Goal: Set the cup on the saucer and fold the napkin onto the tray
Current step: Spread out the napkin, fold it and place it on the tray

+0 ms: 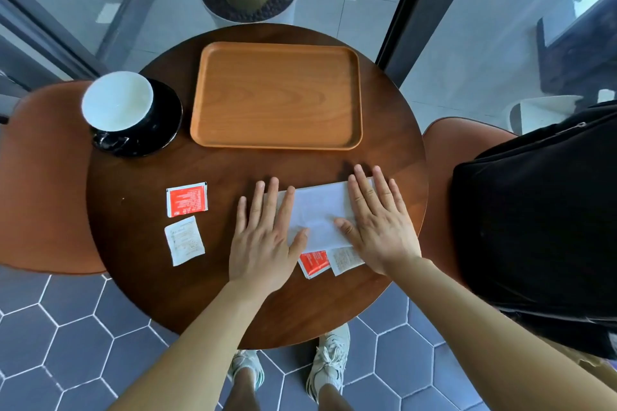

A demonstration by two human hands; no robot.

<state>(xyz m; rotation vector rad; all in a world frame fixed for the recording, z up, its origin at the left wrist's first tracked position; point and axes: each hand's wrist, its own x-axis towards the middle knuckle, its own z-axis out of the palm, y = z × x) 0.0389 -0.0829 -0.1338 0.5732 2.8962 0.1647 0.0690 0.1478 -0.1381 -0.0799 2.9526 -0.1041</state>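
Napkin (317,210) lies on the table (150,227), pressed flat by left hand (263,243) and right hand (380,227), fingers straight.

The left grip (263,243) and right grip (380,227) are bare hands on bare forearms. On the feet are pale off-white lace-up trainers. The left trainer (243,365) has mint-green trim at its collar, and the right trainer (329,355) meets a white ribbed sock (330,381).

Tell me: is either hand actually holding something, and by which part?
Nothing is gripped: the left hand and right hand press flat on opposite ends of the napkin.
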